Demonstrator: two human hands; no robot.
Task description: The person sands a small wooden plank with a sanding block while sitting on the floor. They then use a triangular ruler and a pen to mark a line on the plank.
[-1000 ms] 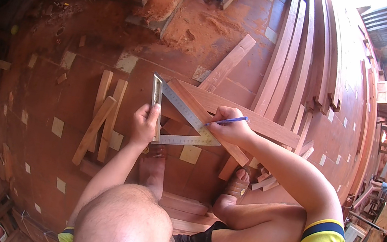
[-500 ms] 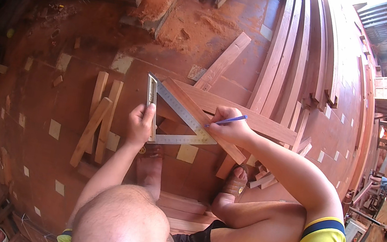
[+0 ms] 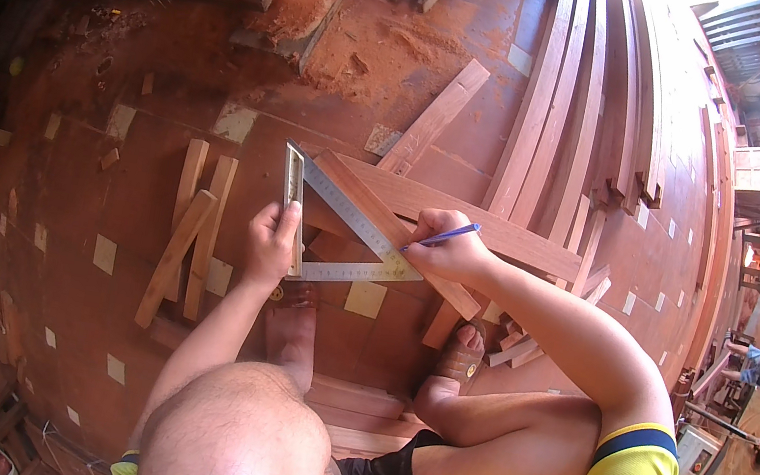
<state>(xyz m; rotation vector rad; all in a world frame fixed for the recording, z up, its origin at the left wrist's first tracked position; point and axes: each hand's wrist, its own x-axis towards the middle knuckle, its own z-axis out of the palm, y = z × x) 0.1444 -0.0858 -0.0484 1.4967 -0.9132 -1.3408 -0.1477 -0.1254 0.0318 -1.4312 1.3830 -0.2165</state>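
My left hand (image 3: 272, 242) is closed around the thick edge of a triangular set square (image 3: 352, 211), a metal one with ruled markings. One ruled side lies along a reddish wooden strip (image 3: 448, 294), which slants down to the right. My right hand (image 3: 447, 253) grips a blue pen (image 3: 453, 234), its point down on the strip beside the square's corner. That hand rests against the wood, partly hiding it. Beneath the strip, a longer wooden board (image 3: 508, 242) runs crosswise.
Several short wooden pieces (image 3: 179, 250) lie on the tiled floor at left. Long planks (image 3: 542, 94) stretch away at upper right. Sawdust (image 3: 380, 49) covers the far floor. My sandalled feet (image 3: 461, 355) flank the work. Another person (image 3: 757, 367) is at far right.
Both hands, the set square and the pen keep nearly the same places on the wood. The view has shifted slightly. At far right, more of the other person shows.
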